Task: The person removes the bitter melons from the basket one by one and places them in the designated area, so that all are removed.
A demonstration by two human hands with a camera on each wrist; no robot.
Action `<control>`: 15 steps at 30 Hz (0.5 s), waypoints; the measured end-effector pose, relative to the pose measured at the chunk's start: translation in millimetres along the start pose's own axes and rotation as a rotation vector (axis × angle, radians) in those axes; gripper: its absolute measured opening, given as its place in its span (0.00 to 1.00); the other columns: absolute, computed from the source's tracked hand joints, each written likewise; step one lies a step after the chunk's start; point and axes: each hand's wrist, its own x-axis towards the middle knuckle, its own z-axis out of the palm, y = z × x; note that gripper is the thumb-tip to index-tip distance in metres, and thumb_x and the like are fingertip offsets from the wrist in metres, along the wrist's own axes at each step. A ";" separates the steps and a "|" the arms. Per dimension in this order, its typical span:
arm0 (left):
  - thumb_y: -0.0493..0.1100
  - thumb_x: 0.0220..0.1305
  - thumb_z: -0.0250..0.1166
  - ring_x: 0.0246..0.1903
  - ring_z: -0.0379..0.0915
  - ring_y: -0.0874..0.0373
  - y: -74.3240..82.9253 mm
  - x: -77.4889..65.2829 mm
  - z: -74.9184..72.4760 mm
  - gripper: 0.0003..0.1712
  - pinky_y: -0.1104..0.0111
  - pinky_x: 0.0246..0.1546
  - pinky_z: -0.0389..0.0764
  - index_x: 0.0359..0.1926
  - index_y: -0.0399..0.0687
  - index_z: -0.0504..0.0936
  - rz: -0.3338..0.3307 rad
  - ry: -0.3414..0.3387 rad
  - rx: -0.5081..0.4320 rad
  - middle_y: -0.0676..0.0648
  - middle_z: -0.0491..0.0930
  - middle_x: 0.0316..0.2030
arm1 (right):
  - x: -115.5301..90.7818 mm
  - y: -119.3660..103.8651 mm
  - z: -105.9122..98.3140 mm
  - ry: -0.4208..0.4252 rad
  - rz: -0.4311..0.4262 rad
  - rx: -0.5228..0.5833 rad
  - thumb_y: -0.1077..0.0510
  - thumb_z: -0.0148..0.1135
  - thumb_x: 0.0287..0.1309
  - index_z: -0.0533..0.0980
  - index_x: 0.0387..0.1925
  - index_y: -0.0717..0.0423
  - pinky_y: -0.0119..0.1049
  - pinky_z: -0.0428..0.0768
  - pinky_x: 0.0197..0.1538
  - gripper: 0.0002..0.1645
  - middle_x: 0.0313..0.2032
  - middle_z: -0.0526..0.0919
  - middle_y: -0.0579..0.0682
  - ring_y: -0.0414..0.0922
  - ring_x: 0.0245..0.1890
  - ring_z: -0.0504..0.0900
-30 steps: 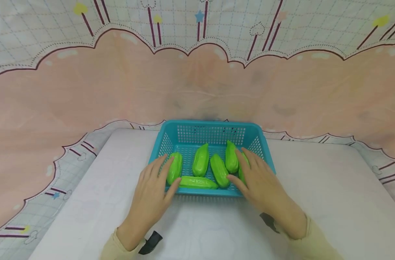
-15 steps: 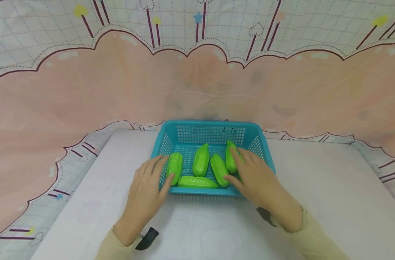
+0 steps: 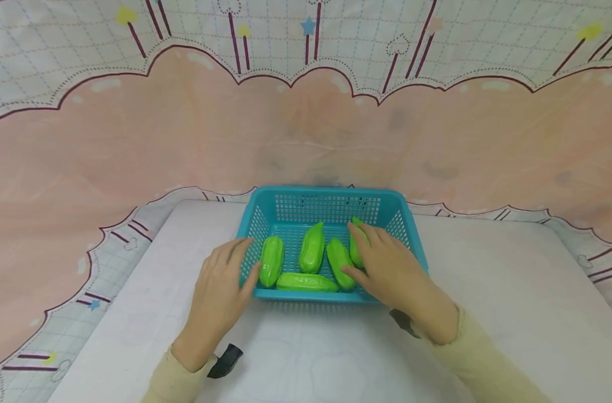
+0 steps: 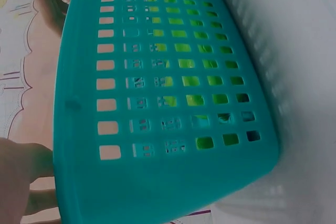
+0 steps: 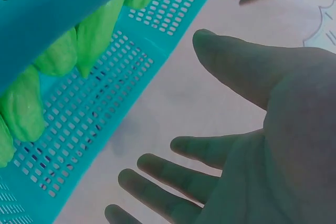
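Observation:
A turquoise plastic basket [image 3: 331, 191] with perforated walls holds several bright green, elongated vegetables shaped like gourds. One gourd [image 3: 272, 261] stands lengthwise at the left wall, another [image 3: 307, 282] lies crosswise along the near wall, and a gourd [image 3: 312, 248] is in the middle. My left hand [image 3: 216, 288] is beside the basket's left end, fingers extended over the rim and holding nothing. Above the right part of the basket is my right hand [image 3: 394, 271], partly covering a gourd [image 3: 357, 254]. Its fingers are spread and hold nothing in the right wrist view.
The basket stands on a white table [image 3: 487, 268] near its back edge. Behind it hangs a patterned cloth [image 3: 306, 140] in peach and white. A dark strap piece [image 3: 225, 361] sticks out at the left wrist.
My left hand has shifted left, away from the left gourd. The right hand has drifted slightly left and now hides the rightmost gourd. Basket and gourds have stayed in place.

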 end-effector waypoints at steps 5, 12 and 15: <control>0.42 0.66 0.65 0.59 0.70 0.40 -3.1 2.3 -1.5 0.26 0.46 0.57 0.71 0.61 0.35 0.75 -0.021 -0.002 -0.022 0.35 0.76 0.57 | 6.5 0.2 -0.1 -0.031 0.000 0.009 0.41 0.61 0.66 0.58 0.73 0.66 0.58 0.69 0.64 0.46 0.68 0.67 0.65 0.63 0.68 0.67; 0.43 0.67 0.64 0.58 0.71 0.38 -6.9 5.3 -2.5 0.26 0.45 0.57 0.72 0.62 0.36 0.74 -0.080 -0.021 -0.046 0.34 0.75 0.58 | 16.0 -0.7 -0.5 -0.108 0.028 0.055 0.43 0.60 0.67 0.57 0.73 0.65 0.58 0.71 0.62 0.45 0.69 0.65 0.66 0.64 0.68 0.66; 0.43 0.67 0.64 0.57 0.73 0.38 -8.2 7.4 -2.3 0.26 0.45 0.54 0.74 0.62 0.36 0.74 -0.111 -0.022 -0.052 0.34 0.75 0.58 | 20.2 -0.9 -1.1 -0.145 0.043 0.071 0.43 0.59 0.68 0.56 0.73 0.65 0.59 0.69 0.64 0.45 0.70 0.63 0.66 0.64 0.70 0.64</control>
